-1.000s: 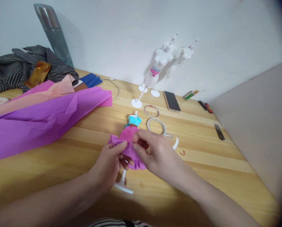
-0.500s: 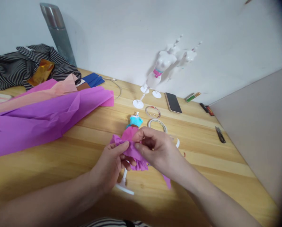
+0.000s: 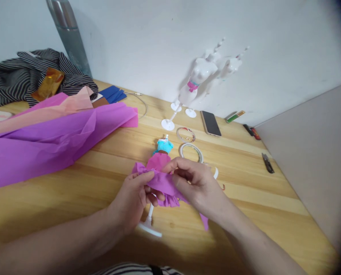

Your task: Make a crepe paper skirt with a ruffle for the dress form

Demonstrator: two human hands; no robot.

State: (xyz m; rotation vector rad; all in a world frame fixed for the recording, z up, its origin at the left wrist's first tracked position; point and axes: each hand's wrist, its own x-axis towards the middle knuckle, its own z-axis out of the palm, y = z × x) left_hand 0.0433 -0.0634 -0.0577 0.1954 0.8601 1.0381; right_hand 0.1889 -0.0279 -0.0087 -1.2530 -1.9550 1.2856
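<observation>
A small dress form (image 3: 165, 146) with a turquoise top, a brown waist and a pink skirt (image 3: 156, 162) lies tilted toward me, its white stand (image 3: 150, 228) at the near end. My left hand (image 3: 136, 191) pinches a purple crepe paper strip (image 3: 160, 182) against the skirt, thumb on top. On the strip's other side, my right hand (image 3: 193, 183) grips it between thumb and fingers. Gathered purple ruffles hang below, and a loose purple end (image 3: 204, 221) shows under my right wrist. Parts of the strip are hidden by my fingers.
Purple and pink paper sheets (image 3: 58, 141) lie at left beside striped cloth (image 3: 44, 76) and a bottle (image 3: 73, 46). Beyond my hands are a tape roll (image 3: 191, 152), a ring of tape (image 3: 185, 135), white mannequins (image 3: 197, 78) and a phone (image 3: 210, 123). A cutter (image 3: 267, 163) lies right.
My right hand has slid slightly right along the purple strip, so more of it shows between my hands. My left hand keeps its pinch. The view has shifted a little.
</observation>
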